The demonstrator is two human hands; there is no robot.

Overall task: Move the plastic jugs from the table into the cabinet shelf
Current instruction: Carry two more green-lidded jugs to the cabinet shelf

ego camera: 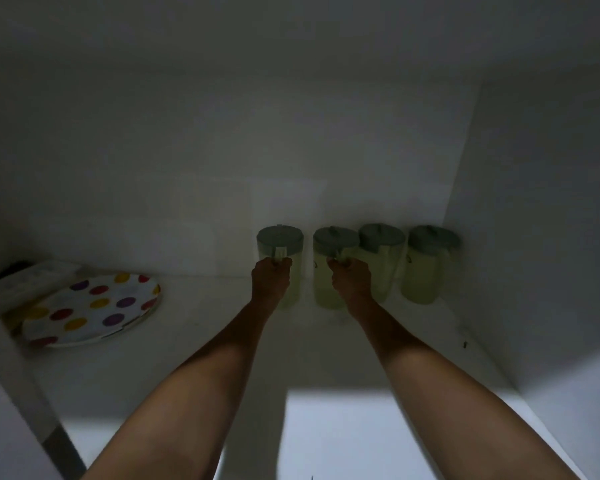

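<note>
Deep on the cabinet shelf (205,327), left hand (271,276) grips the handle of leftmost jug (280,241), right hand (350,278) likewise on second jug (335,242).

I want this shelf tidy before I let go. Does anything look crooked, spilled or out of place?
Nothing stands out. The leftmost jug, second jug, third jug and rightmost jug stand upright in a row, lids on. The left hand and right hand hold the first two by their handles. No spill shows in the dim light.

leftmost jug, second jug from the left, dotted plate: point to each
leftmost jug (279,238) head view, on its lid
second jug (336,240) head view, on its lid
dotted plate (94,308) head view, middle of its face
</note>
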